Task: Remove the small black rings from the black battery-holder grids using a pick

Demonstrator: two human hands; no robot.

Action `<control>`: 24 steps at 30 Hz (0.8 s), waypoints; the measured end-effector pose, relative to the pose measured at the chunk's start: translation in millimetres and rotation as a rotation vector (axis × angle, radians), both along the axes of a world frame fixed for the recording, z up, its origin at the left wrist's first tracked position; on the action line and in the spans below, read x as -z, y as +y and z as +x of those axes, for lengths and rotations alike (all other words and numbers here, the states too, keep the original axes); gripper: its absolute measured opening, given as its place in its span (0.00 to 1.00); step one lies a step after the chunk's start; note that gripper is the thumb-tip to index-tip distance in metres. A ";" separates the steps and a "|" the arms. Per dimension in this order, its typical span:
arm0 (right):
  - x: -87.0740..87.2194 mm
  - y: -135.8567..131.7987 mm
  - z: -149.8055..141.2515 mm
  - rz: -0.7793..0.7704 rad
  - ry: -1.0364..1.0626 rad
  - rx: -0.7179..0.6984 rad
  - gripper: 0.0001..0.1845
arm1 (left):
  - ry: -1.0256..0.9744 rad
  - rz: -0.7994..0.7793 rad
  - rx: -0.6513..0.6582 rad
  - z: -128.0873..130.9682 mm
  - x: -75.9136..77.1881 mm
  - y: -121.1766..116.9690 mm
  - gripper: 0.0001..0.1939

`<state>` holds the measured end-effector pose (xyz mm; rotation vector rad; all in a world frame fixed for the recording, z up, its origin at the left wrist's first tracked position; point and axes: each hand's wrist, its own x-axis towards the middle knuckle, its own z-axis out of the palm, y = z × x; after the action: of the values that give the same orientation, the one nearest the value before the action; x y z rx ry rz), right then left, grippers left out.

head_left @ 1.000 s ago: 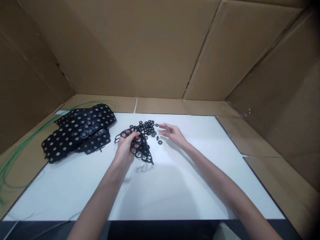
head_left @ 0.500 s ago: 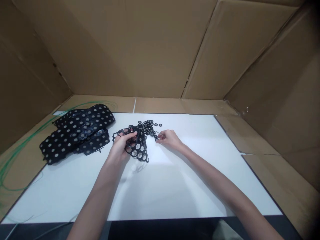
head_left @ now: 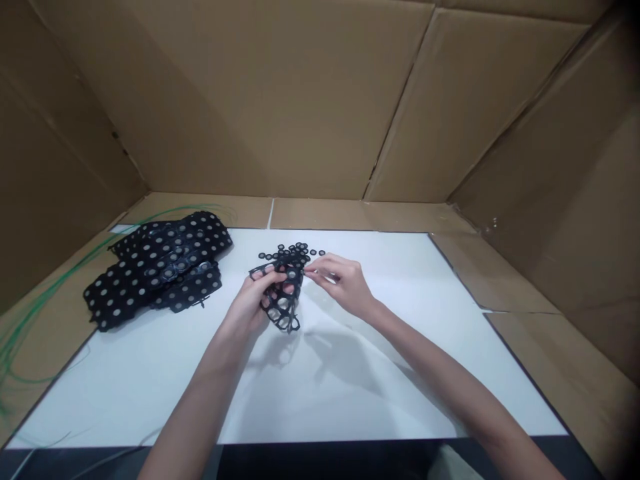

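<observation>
My left hand [head_left: 249, 301] is closed around a black openwork piece made of joined rings [head_left: 283, 308], its thumb lying across the top. The lower part of the piece hangs below the fingers, just above the white table. At its upper right edge, my right hand [head_left: 347, 283] has thumb and forefinger pinched together. Whatever sits between those fingertips is too small to make out. Right behind the openwork piece lies a pile of small black rings [head_left: 299, 249], partly covered by it.
Black material with pale dots [head_left: 125, 283] lies heaped at the left of the white table [head_left: 425, 373]. Thin green strands [head_left: 55, 293] run along the left side. Cardboard walls [head_left: 280, 100] enclose the back and sides.
My right hand has come up from the loose rings to the edge of the openwork piece. My left hand has shifted slightly right, turning the piece, which now looks narrower.
</observation>
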<state>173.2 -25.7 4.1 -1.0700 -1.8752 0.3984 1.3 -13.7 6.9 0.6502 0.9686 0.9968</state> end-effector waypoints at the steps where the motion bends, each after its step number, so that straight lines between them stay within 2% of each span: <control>1: -0.5 -4.4 -2.4 0.024 0.010 -0.028 0.07 | -0.015 0.003 0.034 1.5 -0.5 -2.5 0.09; 5: 0.2 -13.7 -8.9 0.013 0.026 0.015 0.07 | -0.055 0.045 0.037 6.5 0.0 -8.9 0.10; 9: -4.9 -17.6 -10.8 -0.112 0.061 0.047 0.07 | -0.030 0.102 0.021 8.3 2.3 -9.9 0.10; 14: -6.4 -19.9 -13.7 -0.301 0.205 0.065 0.08 | -0.012 0.112 -0.019 10.9 1.4 -10.2 0.11; 17: -4.2 -19.4 -13.2 -0.345 0.268 0.066 0.11 | 0.009 0.129 -0.020 12.6 2.9 -11.0 0.11; 24: -6.9 -13.4 -2.7 -0.446 0.262 0.011 0.10 | 0.121 0.391 -0.059 13.4 7.8 -15.7 0.11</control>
<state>170.5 -39.1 11.0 -1.2472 -1.5820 0.9354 14.7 -29.4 -1.0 1.0211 0.9078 1.2241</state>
